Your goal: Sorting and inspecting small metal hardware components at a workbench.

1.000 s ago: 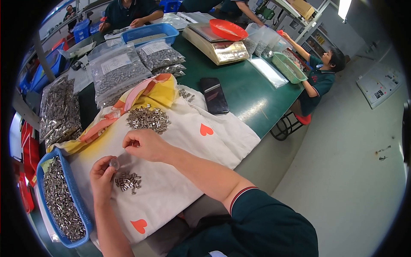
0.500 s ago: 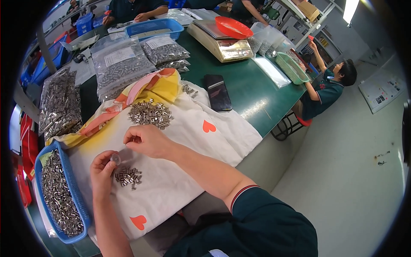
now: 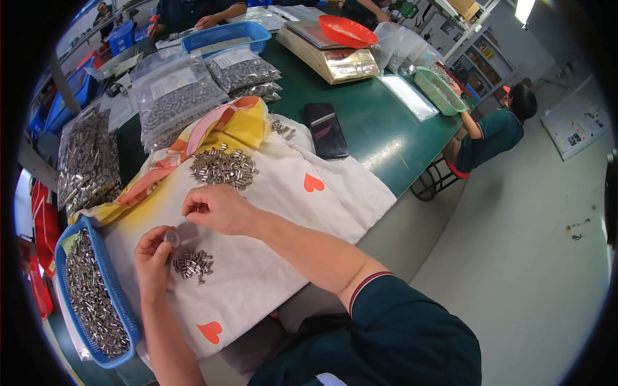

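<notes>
My left hand (image 3: 153,265) is closed on a small clear round piece (image 3: 172,238), which it pinches between thumb and fingers above the white cloth (image 3: 257,273). Close by, to the right, my right hand (image 3: 220,209) is closed with its fingertips together and pointing left. Whatever it may pinch is too small to make out. Below the hands lies a small pile of short metal cylinders (image 3: 192,265). A larger pile of metal cylinders (image 3: 222,167) rests just beyond my right hand.
At the left, a blue basket (image 3: 111,276) holds many metal cylinders. Filled plastic bags (image 3: 174,93) stand behind the colourful cloth edge. A black phone (image 3: 326,131), a scale (image 3: 331,61) with a red tray (image 3: 348,32) and a green basket (image 3: 440,92) lie farther off. A co-worker (image 3: 492,138) sits at right.
My hands keep nearly the same pose over the cloth. The view has shifted slightly. At the right, the co-worker's raised arm has come down and the head has turned away.
</notes>
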Demonstrator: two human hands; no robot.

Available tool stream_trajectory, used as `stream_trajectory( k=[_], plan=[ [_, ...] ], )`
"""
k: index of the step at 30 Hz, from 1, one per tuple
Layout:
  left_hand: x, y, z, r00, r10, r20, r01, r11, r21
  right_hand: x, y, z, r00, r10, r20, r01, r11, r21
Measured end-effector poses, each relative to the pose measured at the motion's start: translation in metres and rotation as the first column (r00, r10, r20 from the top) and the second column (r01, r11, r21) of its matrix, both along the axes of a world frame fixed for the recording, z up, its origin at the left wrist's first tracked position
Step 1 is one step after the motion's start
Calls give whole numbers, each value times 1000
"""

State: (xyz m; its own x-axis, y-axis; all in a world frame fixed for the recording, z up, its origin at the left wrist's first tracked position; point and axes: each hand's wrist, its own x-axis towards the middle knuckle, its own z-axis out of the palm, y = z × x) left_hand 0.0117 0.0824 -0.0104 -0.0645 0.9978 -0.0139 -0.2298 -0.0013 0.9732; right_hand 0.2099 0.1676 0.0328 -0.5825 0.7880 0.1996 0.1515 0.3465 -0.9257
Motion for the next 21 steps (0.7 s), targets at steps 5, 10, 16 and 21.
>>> stream_trajectory(
  k=[5,10,16,21],
  plan=[
    [-2,5,-9,1000,-21,-9,21,1000,3,1,1,-1,999,47,-1,-47,998,-30],
    [-2,4,-4,999,34,-34,-34,999,6,-5,-5,0,991,129,-20,-129,992,-10],
    [0,1,-6,999,35,4,-35,999,-4,-10,-12,-8,988,152,-2,-152,988,22],
    [1,-1,2,997,39,67,-37,999,-22,-11,-17,0,986,159,-54,-165,975,-149]
  ],
)
